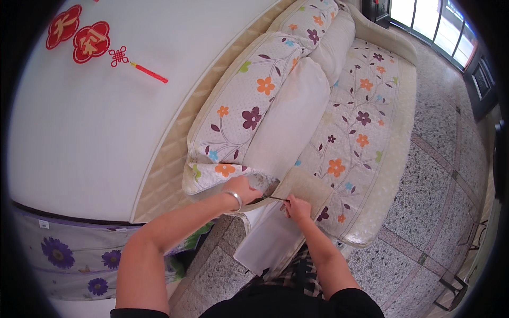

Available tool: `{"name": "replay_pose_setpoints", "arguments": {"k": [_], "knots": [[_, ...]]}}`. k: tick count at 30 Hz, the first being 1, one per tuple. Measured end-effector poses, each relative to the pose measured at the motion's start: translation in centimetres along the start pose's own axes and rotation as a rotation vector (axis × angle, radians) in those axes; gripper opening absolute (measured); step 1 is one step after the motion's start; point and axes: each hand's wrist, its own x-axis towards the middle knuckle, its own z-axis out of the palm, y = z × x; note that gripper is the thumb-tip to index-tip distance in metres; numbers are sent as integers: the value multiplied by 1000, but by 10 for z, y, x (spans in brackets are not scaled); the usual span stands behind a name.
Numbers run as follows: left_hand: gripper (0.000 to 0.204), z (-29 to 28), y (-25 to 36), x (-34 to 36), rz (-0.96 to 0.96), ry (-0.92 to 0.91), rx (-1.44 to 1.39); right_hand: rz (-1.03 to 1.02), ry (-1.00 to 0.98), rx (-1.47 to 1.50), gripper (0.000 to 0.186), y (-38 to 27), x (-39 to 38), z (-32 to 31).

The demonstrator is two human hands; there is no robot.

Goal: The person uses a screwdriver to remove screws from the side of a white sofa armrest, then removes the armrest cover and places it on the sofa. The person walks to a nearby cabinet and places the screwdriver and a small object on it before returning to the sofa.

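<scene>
A floral back cushion (249, 100) leans on a sofa, with a plain white inner pillow (289, 122) lying against it. My left hand (245, 189), a bracelet on its wrist, grips the near corner of the floral cushion cover. My right hand (297, 208) pinches the edge of a beige flap of fabric (309, 187) turned up from the seat. A thin dark strand (273, 198) runs between the two hands; I cannot tell what it is. A white cloth (268, 241) hangs down below my hands.
The floral seat cushion (366, 122) stretches away to the right, with more pillows (334, 42) at the far end. A white wall (106, 116) carries red hanging ornaments (85, 40). Purple-flowered fabric (69, 254) lies at lower left. Speckled stone floor (440, 175) runs toward windows (429, 18).
</scene>
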Motion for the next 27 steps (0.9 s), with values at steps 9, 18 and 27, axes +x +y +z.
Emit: {"name": "replay_pose_setpoints", "arguments": {"k": [9,18,27], "knots": [[15,38,-4,-12,774,305,407,16,54,109,17,13,-2,4],[29,29,-18,-22,473,265,267,34,-35,114,10,8,1,-5],[12,57,28,-40,720,369,275,23,18,9,12,5,2,-7]]}}
